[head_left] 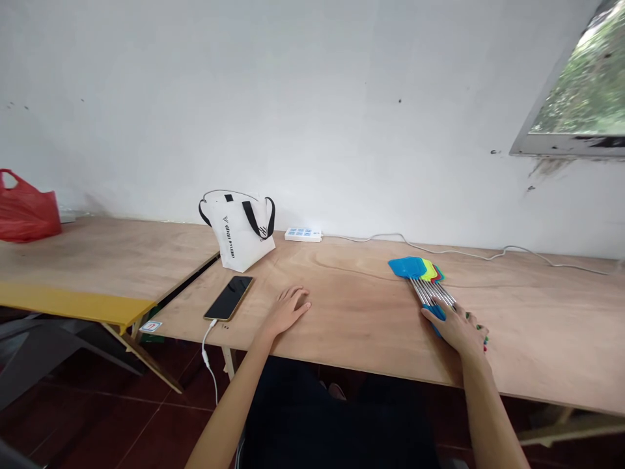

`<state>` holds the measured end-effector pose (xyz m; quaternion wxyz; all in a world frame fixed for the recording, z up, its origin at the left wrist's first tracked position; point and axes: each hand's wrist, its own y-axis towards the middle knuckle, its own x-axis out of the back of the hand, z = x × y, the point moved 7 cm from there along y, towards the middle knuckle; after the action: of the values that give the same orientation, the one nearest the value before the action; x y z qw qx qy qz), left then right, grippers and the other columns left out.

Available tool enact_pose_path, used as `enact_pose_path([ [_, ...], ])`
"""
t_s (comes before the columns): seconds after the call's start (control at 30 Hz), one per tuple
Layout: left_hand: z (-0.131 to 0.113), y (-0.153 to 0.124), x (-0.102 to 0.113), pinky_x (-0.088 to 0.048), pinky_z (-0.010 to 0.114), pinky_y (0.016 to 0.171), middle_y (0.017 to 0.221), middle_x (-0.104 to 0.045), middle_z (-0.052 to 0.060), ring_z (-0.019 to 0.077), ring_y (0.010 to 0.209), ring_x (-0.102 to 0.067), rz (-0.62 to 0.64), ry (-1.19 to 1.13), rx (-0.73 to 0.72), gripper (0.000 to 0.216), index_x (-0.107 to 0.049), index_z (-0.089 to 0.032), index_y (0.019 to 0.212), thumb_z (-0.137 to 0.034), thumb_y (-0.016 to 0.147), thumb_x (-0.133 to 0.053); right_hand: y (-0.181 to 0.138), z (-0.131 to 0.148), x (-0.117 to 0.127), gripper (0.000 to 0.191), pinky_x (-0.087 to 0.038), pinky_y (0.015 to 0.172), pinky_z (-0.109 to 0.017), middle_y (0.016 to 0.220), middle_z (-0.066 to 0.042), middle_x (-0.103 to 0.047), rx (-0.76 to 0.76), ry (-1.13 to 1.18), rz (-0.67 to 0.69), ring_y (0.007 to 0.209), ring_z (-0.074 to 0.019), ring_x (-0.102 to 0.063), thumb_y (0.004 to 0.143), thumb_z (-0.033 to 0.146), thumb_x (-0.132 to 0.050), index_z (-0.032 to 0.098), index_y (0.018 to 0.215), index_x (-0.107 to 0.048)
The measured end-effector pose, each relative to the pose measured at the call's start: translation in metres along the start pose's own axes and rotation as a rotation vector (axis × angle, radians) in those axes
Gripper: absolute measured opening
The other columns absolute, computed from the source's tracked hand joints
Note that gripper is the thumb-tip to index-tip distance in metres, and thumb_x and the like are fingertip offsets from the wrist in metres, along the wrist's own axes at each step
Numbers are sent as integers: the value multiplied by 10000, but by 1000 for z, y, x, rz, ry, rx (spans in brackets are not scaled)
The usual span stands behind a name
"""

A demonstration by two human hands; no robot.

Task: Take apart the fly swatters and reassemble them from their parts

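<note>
My left hand (pixel 288 310) lies on the wooden table with its fingers loosely apart and nothing in it. To the right, a bunch of fly swatters (pixel 409 267) with metal shafts lies fanned on the table. Their flat heads are blue, yellow, red and green, and point away from me. My right hand (pixel 461 327) is laid over their handles, thumb along a blue one and fingers curled across the others. Coloured handle ends show past my fingers; the grips under my palm are hidden.
Left of my left hand lies a phone (pixel 228 298) with a white cable plugged in. Behind it stands a white bag (pixel 239 231) with black handles. A power strip (pixel 303 234) sits against the wall, its cord running right. A red plastic bag (pixel 29 208) rests on the neighbouring table.
</note>
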<state>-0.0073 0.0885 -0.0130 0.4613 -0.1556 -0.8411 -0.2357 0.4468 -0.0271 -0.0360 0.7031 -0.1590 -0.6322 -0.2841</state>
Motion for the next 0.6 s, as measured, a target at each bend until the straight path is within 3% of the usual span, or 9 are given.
enact_pose_path([
  [0.6, -3, -1, 3, -373, 472, 1153, 1442, -532, 74, 282, 1348, -478, -6, 4, -2, 342, -579, -266, 1271, -458, 1011, -467, -3, 2, 3, 719, -334, 1033, -678, 1543, -116, -435, 1, 12, -10, 1358, -444, -430, 893, 754, -287, 421, 1517, -416],
])
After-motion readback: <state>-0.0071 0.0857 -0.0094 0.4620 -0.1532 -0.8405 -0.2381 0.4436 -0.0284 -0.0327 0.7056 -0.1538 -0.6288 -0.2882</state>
